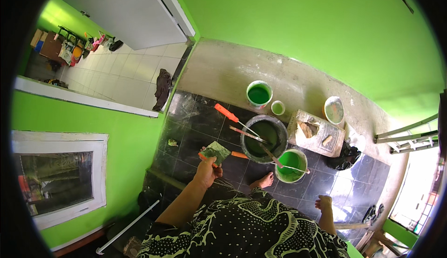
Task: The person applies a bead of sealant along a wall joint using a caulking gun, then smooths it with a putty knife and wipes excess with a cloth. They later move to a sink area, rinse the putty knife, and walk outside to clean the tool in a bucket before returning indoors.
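Observation:
My left hand [205, 173] is closed on a wide scraper [217, 152] with an orange handle, its square blade smeared with green. The blade is held above the dark tiled floor. Lower at the right, my right hand [324, 203] hangs beside my body with its fingers curled in, and I see nothing in it. Ahead of me is a black tub [249, 146] of murky liquid. An orange-handled tool [226, 113] and a brown stick [244, 132] lean in it. Beside it stands a white bucket [292, 178] of bright green paint, with a thin rod across its top.
Against the wall are a bucket of green paint [259, 95], a small cup [278, 108] and a pale bucket [334, 109]. A torn paper sack [316, 133] lies near a black plastic bag [347, 156]. A ladder [409, 137] leans at right; a grey door [125, 11] stands at upper left.

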Tool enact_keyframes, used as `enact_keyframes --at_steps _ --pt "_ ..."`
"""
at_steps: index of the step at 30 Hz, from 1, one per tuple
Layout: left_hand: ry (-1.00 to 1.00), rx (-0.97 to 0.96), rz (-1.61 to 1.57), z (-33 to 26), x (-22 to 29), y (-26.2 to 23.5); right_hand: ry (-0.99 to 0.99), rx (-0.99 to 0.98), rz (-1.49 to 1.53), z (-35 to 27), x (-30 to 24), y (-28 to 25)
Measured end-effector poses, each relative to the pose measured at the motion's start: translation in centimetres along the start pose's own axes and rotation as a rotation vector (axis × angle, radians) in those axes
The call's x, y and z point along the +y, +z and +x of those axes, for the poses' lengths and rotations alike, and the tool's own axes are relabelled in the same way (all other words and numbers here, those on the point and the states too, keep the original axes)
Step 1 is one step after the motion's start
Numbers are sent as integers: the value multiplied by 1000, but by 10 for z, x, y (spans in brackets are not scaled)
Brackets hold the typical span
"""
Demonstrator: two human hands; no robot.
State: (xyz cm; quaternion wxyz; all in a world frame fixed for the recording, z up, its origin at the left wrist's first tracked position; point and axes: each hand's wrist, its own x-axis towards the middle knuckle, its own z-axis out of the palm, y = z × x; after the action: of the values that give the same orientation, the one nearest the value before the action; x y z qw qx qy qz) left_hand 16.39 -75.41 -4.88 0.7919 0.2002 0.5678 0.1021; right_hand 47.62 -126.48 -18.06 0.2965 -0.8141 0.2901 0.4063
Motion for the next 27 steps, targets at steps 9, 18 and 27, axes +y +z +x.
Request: enact_keyframes --at_steps 9,18,27 --pt "24 169 -117 38 87 -109 -260 -185 -150 -92 -107 215" --pt "-15 176 -154 69 145 -210 -119 -239 -443 -121 -69 315" --pt "130 172 -225 59 258 -291 -110 -93 -422 -180 -143 341"
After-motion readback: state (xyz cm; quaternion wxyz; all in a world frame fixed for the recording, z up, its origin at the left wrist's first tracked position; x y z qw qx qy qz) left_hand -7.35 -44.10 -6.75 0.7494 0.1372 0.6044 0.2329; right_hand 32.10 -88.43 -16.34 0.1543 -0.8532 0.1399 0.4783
